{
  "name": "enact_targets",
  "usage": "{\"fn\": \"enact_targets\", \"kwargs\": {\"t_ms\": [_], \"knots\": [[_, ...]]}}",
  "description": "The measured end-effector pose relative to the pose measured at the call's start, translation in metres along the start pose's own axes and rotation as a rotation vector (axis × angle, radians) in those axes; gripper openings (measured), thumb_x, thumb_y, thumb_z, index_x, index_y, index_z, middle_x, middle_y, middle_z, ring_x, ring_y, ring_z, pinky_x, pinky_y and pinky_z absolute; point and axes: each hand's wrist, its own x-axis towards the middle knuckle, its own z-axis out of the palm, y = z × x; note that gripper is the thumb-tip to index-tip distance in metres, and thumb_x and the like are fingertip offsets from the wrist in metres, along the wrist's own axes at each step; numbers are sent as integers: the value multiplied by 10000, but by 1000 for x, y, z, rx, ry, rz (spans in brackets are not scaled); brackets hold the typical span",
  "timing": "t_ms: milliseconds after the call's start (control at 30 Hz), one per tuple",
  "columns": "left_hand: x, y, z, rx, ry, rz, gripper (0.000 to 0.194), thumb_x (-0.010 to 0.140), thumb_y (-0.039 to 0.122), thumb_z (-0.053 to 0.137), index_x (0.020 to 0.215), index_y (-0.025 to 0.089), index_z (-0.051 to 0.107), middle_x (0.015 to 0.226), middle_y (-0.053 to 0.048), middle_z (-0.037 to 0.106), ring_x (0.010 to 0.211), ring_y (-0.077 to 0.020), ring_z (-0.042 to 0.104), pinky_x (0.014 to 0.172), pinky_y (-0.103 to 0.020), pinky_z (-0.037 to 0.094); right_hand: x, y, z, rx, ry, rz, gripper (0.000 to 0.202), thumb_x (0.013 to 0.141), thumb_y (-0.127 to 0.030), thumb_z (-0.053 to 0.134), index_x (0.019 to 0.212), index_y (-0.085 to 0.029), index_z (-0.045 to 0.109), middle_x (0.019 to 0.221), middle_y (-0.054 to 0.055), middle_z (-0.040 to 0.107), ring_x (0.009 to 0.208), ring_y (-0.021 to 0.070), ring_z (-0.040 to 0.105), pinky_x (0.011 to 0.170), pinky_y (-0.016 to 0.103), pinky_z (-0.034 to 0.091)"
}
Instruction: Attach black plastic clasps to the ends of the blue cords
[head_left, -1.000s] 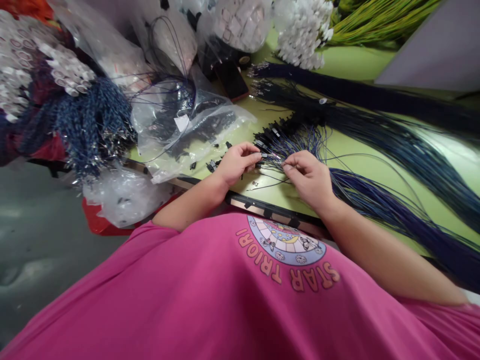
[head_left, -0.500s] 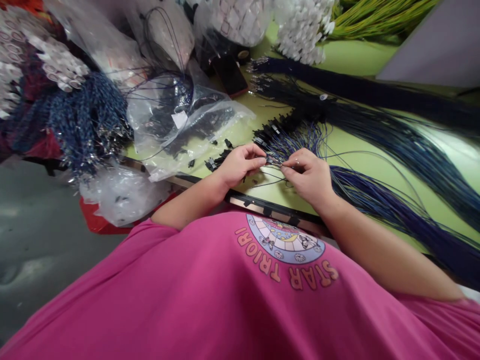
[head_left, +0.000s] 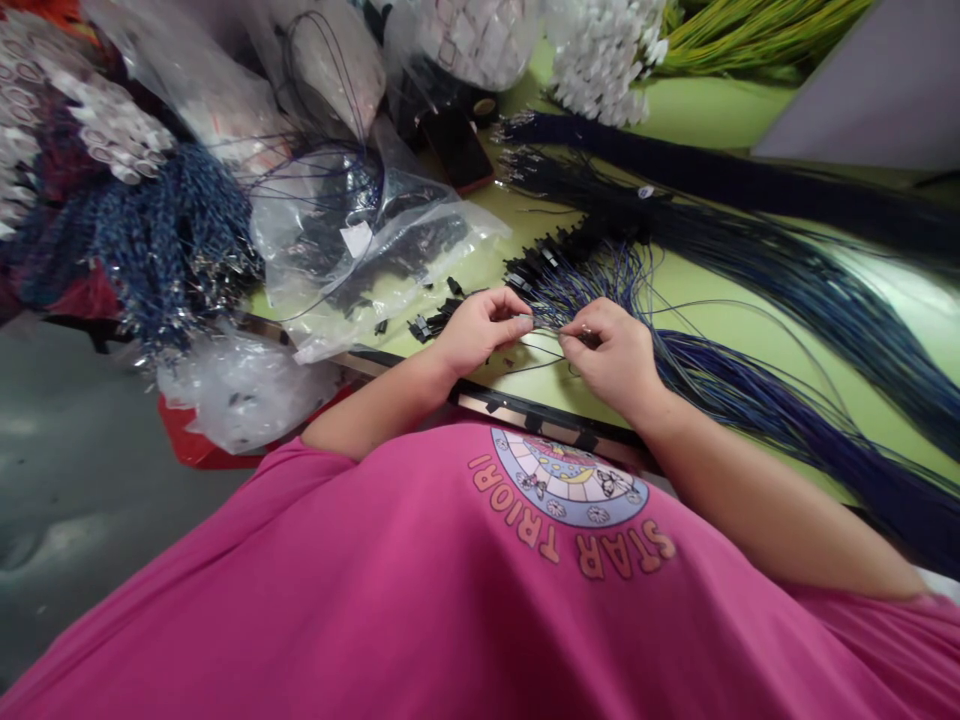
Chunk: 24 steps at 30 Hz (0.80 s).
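Thumb and fingertips of my left hand (head_left: 484, 328) are pinched together on a small dark piece that looks like a black connector, now mostly hidden by the fingers. Just to the right, my right hand (head_left: 616, 355) pinches a thin wire (head_left: 551, 329) whose end runs toward the left fingertips. The hands are a short gap apart above the green table (head_left: 536, 385). Behind them lies a bundle of blue and dark wires (head_left: 585, 285) with black connectors (head_left: 534, 262) on their ends. Loose black connectors (head_left: 427, 325) lie beside my left wrist.
A clear plastic bag (head_left: 345, 265) holding black parts lies to the left. Long dark wire bundles (head_left: 720, 200) stretch across the right side. A phone (head_left: 456, 148) is at the back. Blue twisted wires (head_left: 172, 245) hang at the far left. The table edge (head_left: 547, 418) runs before my body.
My hands stay in nearly the same place. The dark piece at my left fingertips shows less now, and the right fingers have curled in a little more.
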Motion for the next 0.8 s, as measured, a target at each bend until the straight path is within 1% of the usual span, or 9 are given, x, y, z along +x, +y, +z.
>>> {"fn": "enact_targets", "kwargs": {"t_ms": [133,300,433,600,800], "knots": [[0,-1,-2,-2,4,7,250,676,304,768,786,174,586,556,54,525,438,-44,410,449,-200,290,1,2,-2,-3,0,28,103,735,-168,593,656,-212,641,765,42,648,727,174,601,664,320,482],[0,-1,-2,13,3,-2,250,673,304,771,784,176,587,548,55,517,435,-46,407,446,-202,286,2,2,-1,-18,-2,23,111,736,-171,590,647,-218,638,755,39,650,721,173,595,660,322,475],[-1,1,-1,47,23,4,223,676,275,756,776,172,586,563,55,527,456,-49,422,467,-204,315,2,4,-1,-25,-5,20,113,745,-175,591,657,-220,645,758,41,649,730,179,596,665,329,478],[0,1,-1,109,49,48,198,680,241,743,774,159,589,621,43,562,541,-58,477,546,-208,380,2,6,0,-21,14,8,111,745,-170,592,662,-211,654,755,42,640,727,176,597,668,324,478],[0,2,0,113,47,43,192,689,243,732,787,158,589,624,44,561,564,-64,491,573,-210,397,1,4,0,-30,3,-35,135,756,-153,577,665,-212,658,769,46,635,749,182,597,683,330,481]]}}
